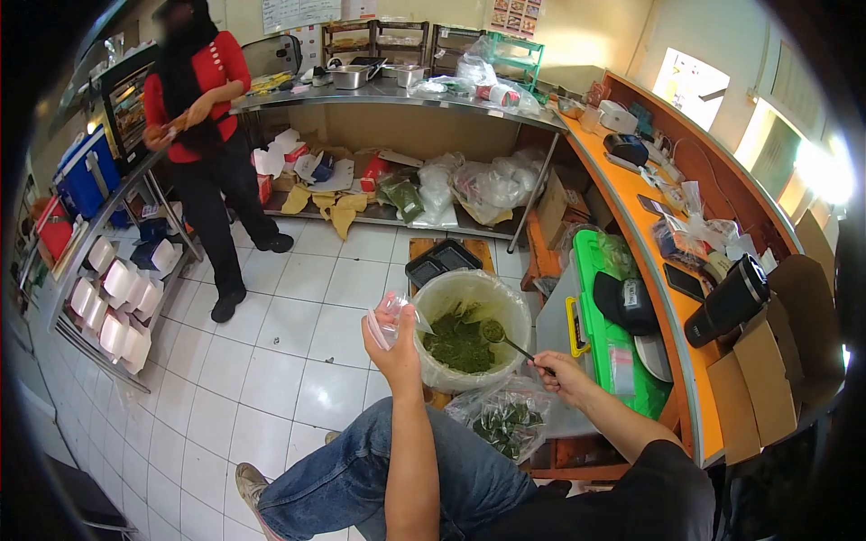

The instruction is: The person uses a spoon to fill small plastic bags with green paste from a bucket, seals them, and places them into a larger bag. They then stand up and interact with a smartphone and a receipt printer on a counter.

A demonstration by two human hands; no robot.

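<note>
A white bucket (516, 316) lined with clear plastic stands between my knees and the counter, with thick green paste (458, 343) inside. My right hand (561, 374) is closed round the handle of a dark spoon (493, 331), whose bowl carries green paste over the bucket. At the bucket's left side my left hand (394, 347) holds a small clear plastic bag (393, 316), its mouth towards the bucket. Below the bucket lies a larger clear bag (510, 424) with dark green contents.
Black tray (444, 261) behind the bucket. Green-lidded box (591, 270) with a cap (624, 302) to the right, beside the orange counter (622, 194) bearing a black tumbler (729, 302). A person in red (203, 99) stands at the back left near a shelf of foam boxes (117, 288).
</note>
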